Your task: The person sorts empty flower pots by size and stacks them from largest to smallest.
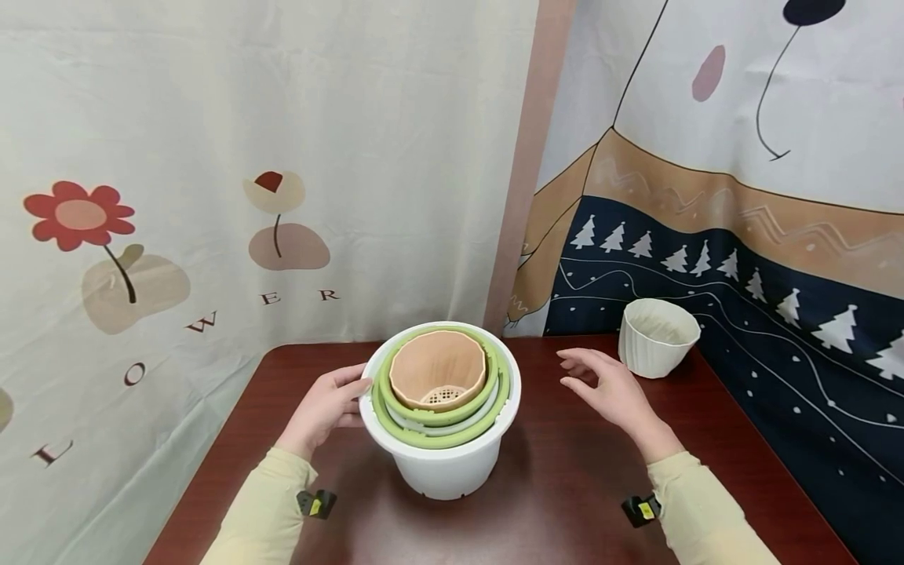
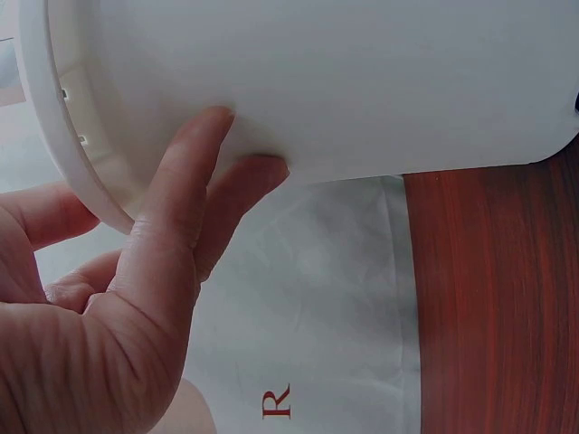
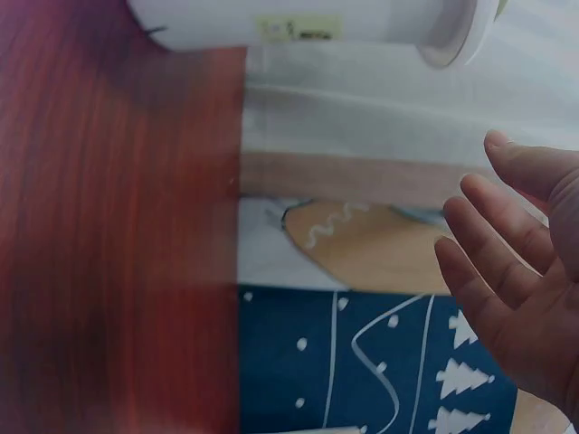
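A large white flowerpot (image 1: 446, 472) stands on the table with smaller pots nested inside it. Two light-green rims (image 1: 417, 439) show within, and innermost sits a peach-coloured pot (image 1: 431, 361) with a grid of holes in its bottom. My left hand (image 1: 330, 402) holds the white pot's rim at its left side, thumb on the rim and fingers below against the outer wall, as the left wrist view also shows. To the right of the stack, my right hand (image 1: 609, 391) is held in the air, fingers loosely bent and holding nothing.
A cream fluted pot (image 1: 653, 353) stands at the back right of the dark red table (image 1: 565, 486), just beyond my right hand. Printed curtains (image 1: 395, 196) hang behind the table and along its right side. A yellowish label (image 3: 298, 27) is on the white pot's side.
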`<state>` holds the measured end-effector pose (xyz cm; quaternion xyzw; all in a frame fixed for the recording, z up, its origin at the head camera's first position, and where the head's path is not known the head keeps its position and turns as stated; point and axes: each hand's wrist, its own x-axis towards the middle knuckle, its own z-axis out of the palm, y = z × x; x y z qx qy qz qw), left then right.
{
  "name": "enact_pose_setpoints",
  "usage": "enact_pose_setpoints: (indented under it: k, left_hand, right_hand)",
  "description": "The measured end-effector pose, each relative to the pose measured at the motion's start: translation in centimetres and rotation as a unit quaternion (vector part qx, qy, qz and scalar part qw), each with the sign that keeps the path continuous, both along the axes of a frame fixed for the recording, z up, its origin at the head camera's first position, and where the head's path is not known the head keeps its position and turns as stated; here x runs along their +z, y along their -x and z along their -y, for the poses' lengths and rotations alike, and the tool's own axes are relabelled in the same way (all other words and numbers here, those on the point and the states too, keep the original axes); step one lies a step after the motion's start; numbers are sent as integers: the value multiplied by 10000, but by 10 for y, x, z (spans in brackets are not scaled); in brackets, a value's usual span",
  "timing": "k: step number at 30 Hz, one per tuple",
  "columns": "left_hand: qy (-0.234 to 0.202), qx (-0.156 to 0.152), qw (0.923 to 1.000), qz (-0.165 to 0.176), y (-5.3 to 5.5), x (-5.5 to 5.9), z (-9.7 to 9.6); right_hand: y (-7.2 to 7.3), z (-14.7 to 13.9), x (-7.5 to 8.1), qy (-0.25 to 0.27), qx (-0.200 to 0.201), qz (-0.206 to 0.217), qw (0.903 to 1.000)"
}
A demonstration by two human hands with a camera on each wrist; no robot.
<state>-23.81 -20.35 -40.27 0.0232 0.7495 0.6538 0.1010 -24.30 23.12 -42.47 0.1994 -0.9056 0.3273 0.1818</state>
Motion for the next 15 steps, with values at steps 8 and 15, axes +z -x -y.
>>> enact_pose_setpoints:
  k: [8, 15]
  left_hand:
    - [25, 33, 10000, 26, 1, -1, 0]
    - [23, 33, 10000, 16, 0, -1, -1]
  right_hand:
    - [3, -22, -10, -134, -220, 227, 9994]
    - [8, -41, -14, -188, -404, 443, 9980]
